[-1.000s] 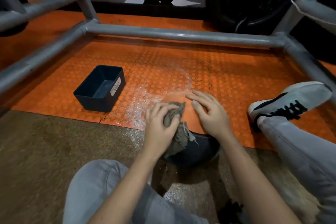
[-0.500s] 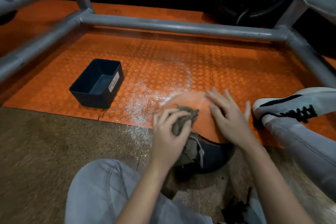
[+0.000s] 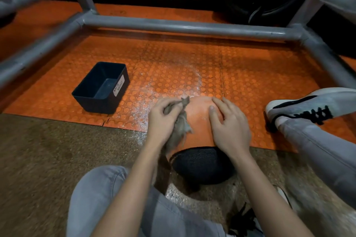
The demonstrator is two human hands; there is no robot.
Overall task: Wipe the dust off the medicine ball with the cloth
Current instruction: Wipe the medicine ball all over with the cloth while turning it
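Observation:
The medicine ball (image 3: 198, 121) sits between my knees, orange on its upper half and black (image 3: 202, 163) on the lower half. My left hand (image 3: 163, 119) grips a bunched grey-brown cloth (image 3: 180, 127) against the ball's left side, with frayed ends hanging down. My right hand (image 3: 229, 123) rests flat on the ball's right top, fingers straight and spread. White dust lies on the floor just left of the ball.
A dark bin (image 3: 101, 87) labelled "waste" stands on the orange studded mat (image 3: 173, 67) at left. A grey metal tube frame (image 3: 183, 26) runs around the mat. My white shoe (image 3: 308, 106) lies at right. Black tyres stand behind the frame.
The ball has turned, so more of its orange half shows on top. My left hand has moved the cloth up and left along the ball. My right hand has shifted on the ball's top.

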